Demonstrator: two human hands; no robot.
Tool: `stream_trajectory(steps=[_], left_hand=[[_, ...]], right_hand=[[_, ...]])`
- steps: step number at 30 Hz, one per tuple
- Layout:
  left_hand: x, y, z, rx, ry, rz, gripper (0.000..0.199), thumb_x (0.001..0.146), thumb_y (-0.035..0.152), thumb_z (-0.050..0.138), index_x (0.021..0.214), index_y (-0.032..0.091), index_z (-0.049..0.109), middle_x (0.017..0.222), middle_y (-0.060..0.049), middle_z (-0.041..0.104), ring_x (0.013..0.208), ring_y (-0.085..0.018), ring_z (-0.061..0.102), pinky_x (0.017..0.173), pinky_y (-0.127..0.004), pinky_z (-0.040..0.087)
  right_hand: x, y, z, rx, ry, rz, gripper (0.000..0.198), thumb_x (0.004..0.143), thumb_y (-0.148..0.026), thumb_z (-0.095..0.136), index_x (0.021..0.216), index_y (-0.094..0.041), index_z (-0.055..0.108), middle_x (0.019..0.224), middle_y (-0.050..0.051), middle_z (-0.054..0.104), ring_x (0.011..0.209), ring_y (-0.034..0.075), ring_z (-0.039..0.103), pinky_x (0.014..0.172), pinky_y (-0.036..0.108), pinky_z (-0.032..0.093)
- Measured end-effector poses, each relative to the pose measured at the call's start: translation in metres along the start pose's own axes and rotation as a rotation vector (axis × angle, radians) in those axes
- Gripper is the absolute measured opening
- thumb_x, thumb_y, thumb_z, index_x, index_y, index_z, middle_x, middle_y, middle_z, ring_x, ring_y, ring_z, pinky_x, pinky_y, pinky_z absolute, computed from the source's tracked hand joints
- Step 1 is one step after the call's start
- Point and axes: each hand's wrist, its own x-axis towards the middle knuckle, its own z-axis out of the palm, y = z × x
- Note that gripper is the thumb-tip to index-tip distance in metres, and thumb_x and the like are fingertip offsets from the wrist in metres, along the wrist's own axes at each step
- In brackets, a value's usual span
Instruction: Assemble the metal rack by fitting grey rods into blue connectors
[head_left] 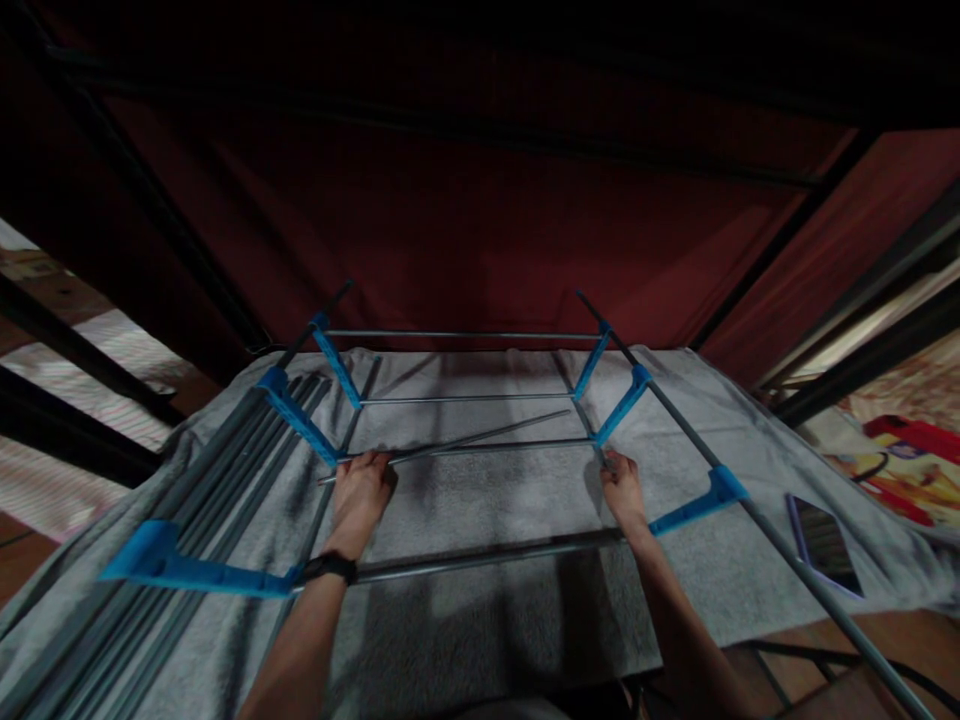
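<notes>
1. The left hand (364, 490) grips a loose thin rod (495, 432).
2. The right hand (622, 490) holds a gray side pole (583, 415).
3. The rod slants across the blue-and-gray rack (616, 407), above a gray cloth (465, 500).

Dim light leaves the flat dark-red panel (465, 230) up top murky. Shadows streak the grey textile sheet (487, 510), lower centre. Edges look stretched.
</notes>
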Motion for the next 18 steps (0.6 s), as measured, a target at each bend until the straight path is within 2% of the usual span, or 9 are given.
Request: stream_trajectory(steps=[7, 14, 18], left_hand=[[0.037, 0.002, -0.004, 0.104, 0.023, 0.065, 0.042, 0.089, 0.014, 0.047, 0.126, 0.012, 0.067, 0.127, -0.019, 0.065, 0.121, -0.033, 0.057, 0.104, -0.047, 0.036], [0.054, 0.008, 0.000, 0.114, -0.123, 0.045, 0.045, 0.086, 0.012, 0.053, 0.129, 0.014, 0.064, 0.127, -0.019, 0.068, 0.118, -0.031, 0.062, 0.100, -0.042, 0.039], [0.054, 0.010, -0.006, 0.082, -0.139, 0.070, 0.046, 0.086, 0.011, 0.051, 0.131, 0.012, 0.063, 0.128, -0.019, 0.068, 0.119, -0.032, 0.062, 0.100, -0.042, 0.040]], right_hand=[[-0.002, 0.004, 0.001, -0.011, -0.006, 0.012, 0.040, 0.079, -0.033, 0.049, 0.115, -0.019, 0.059, 0.121, 0.014, 0.057, 0.113, 0.028, 0.058, 0.105, 0.049, 0.047], [0.006, 0.006, 0.001, 0.005, -0.007, 0.029, 0.048, 0.078, -0.036, 0.050, 0.122, -0.017, 0.058, 0.122, 0.017, 0.056, 0.111, 0.032, 0.059, 0.102, 0.051, 0.048], [0.019, 0.004, 0.002, 0.086, 0.012, 0.126, 0.058, 0.078, -0.038, 0.052, 0.132, -0.018, 0.053, 0.124, 0.015, 0.055, 0.109, 0.030, 0.059, 0.099, 0.048, 0.049]])
